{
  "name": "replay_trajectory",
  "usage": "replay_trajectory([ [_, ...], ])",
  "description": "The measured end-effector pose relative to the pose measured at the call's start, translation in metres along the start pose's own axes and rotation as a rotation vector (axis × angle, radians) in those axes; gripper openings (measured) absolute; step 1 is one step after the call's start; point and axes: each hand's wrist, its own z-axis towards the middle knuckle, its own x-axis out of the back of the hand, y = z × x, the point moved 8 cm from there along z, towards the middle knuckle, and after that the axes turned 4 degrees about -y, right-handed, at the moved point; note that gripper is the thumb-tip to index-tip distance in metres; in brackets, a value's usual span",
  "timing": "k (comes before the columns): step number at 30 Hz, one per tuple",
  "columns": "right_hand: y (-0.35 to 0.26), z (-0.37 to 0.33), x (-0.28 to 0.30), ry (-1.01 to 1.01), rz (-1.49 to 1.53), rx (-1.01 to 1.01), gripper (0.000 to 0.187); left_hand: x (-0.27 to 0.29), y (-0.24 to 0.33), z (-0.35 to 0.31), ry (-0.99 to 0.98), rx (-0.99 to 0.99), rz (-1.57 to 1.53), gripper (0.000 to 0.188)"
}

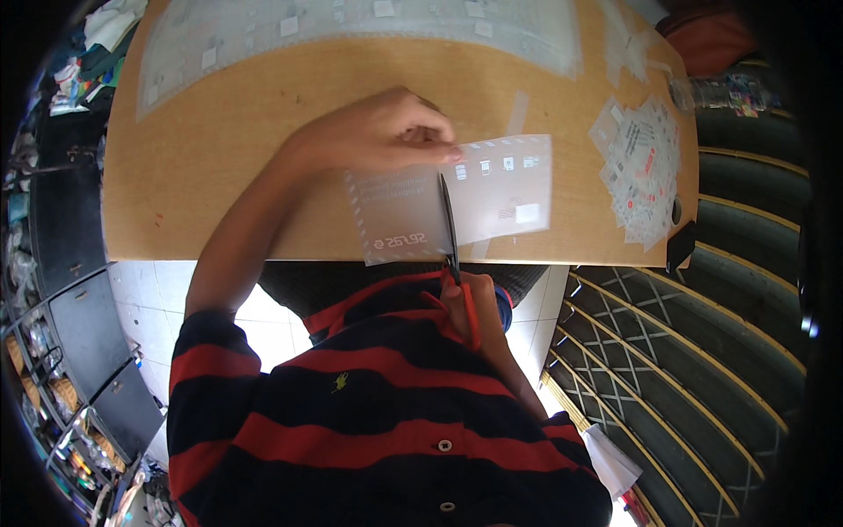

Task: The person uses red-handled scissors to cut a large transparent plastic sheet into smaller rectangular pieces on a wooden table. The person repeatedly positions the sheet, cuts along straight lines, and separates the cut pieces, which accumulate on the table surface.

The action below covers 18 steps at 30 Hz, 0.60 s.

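A translucent printed plastic sheet (395, 215) with a striped border lies at the table's near edge. My left hand (386, 132) reaches over from the left, its fingers curled and pinching the sheet's far edge near the middle. In my right hand (487, 307), at the table's near edge, is a pair of scissors (450, 220) with red handles and dark blades. The blades point away from me across the middle of the sheet, looking nearly closed. Along their line the sheet divides into a duller left part and a brighter right part.
A large translucent printed sheet (351, 28) covers the table's far side. A loose pile of similar small printed pieces (645, 171) lies at the right, with a clear plastic bottle (702, 92) beyond it. Shelves and cabinets (83, 325) stand left; a folding metal gate (632, 334) is right.
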Motion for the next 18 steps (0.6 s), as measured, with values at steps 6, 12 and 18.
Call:
replay_trajectory([
  [6,0.004,0.0,-0.003,-0.014,0.056,0.06,0.022,0.0,-0.019,-0.007,-0.11,-0.004,-0.06,0.025],
  [12,-0.001,-0.004,0.0,-0.046,0.138,0.039,0.023,-0.013,-0.016,0.001,-0.169,0.046,-0.03,0.02],
  [18,-0.017,-0.006,0.001,0.011,0.211,0.205,0.064,-0.017,-0.018,0.002,-0.164,0.037,-0.044,0.022],
])
